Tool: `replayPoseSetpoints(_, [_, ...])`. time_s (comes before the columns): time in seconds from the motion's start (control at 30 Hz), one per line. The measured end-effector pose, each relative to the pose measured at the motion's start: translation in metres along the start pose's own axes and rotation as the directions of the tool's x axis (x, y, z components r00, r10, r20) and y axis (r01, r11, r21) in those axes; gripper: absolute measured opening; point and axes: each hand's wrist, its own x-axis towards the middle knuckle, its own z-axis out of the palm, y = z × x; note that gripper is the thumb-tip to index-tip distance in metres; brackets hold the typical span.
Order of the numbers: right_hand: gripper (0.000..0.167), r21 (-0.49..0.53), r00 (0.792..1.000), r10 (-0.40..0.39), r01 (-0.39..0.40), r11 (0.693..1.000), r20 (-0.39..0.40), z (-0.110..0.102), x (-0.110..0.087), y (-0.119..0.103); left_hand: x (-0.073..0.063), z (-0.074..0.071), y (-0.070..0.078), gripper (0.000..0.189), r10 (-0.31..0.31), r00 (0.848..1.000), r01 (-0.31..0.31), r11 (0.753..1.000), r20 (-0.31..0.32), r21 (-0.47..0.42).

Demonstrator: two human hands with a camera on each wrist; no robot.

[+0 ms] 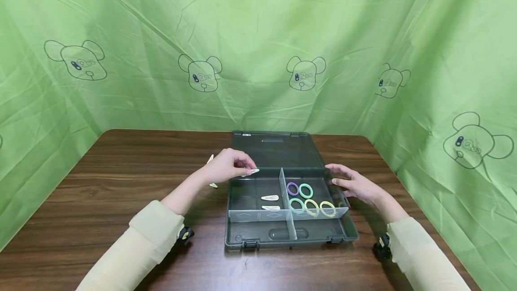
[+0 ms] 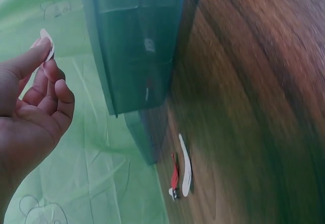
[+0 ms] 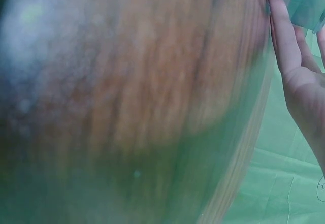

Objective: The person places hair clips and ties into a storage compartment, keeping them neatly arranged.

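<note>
My left hand [image 1: 226, 164] pinches a white snap hair clip [image 1: 253, 172] between thumb and fingertips, above the back left compartment of a dark translucent divided box [image 1: 291, 245]. Inside that compartment lie two more white hair clips [image 1: 269, 198]. The back right compartment holds a purple hair tie [image 1: 288, 188] plus several green and yellow ones. At the box's right side, my right hand [image 1: 357, 185] rests its fingers against the wall, holding nothing that shows. In the left wrist view, the pinched clip [image 2: 50, 49] sticks up from the fingertips.
Behind the compartments the box's lid [image 1: 278, 152] lies opened back. Left of the box, partly behind my left hand, small pale clips [image 1: 213, 185] lie on the wooden table [image 1: 121, 183]. The left wrist view shows a white clip [image 2: 186, 173] beside a small red item [image 2: 175, 176].
</note>
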Motion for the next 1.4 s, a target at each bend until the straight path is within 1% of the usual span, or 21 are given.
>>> replayPoseSetpoints(0.17, [0.057,0.000,1.000,-0.002,0.002,1.000,0.004,0.000,0.000,-0.001,0.007,0.008,-0.001,0.008,-0.006,0.999,0.007,0.999,0.037,-0.034])
replayPoseSetpoints(0.27, [0.057,0.001,1.000,-0.005,0.005,1.000,0.006,0.000,0.000,-0.002,0.011,0.014,-0.002,0.008,-0.017,0.998,0.019,0.999,0.056,-0.039])
replayPoseSetpoints(0.4, [0.057,0.006,1.000,-0.007,0.007,1.000,0.008,0.000,0.001,-0.001,0.017,0.023,-0.003,0.008,-0.026,0.996,0.027,0.999,0.083,-0.017])
replayPoseSetpoints(0.6, [0.057,-0.004,1.000,-0.003,0.003,1.000,0.003,0.001,0.001,-0.001,0.026,0.035,-0.007,0.007,-0.008,0.995,0.007,1.000,0.104,0.013])
replayPoseSetpoints(0.7, [0.057,-0.011,1.000,-0.001,0.001,1.000,0.001,0.001,0.000,-0.002,0.030,0.040,-0.009,0.007,0.004,0.993,-0.010,0.999,0.119,0.050])
replayPoseSetpoints(0.9, [0.057,-0.009,1.000,-0.001,0.001,1.000,0.000,0.001,0.000,-0.001,0.035,0.050,-0.010,0.006,0.046,0.989,-0.065,0.988,0.138,0.137])
replayPoseSetpoints(1.03, [0.057,-0.010,1.000,-0.011,0.011,1.000,0.010,0.001,0.001,0.000,0.037,0.056,-0.011,0.006,0.030,0.986,-0.061,0.981,0.166,0.183])
replayPoseSetpoints(1.1, [0.057,-0.010,1.000,-0.007,0.007,1.000,0.011,0.001,0.001,0.000,0.036,0.059,-0.012,0.005,0.010,0.982,-0.052,0.975,0.187,0.217])
replayPoseSetpoints(1.23, [0.056,-0.012,1.000,0.003,-0.003,1.000,0.002,0.002,0.001,0.000,0.036,0.063,-0.013,0.004,-0.014,0.977,-0.051,0.954,0.215,0.295])
replayPoseSetpoints(1.4, [0.056,-0.028,1.000,-0.008,0.009,1.000,0.002,0.001,0.000,0.000,0.037,0.064,-0.012,0.005,-0.006,0.975,-0.081,0.922,0.223,0.380])
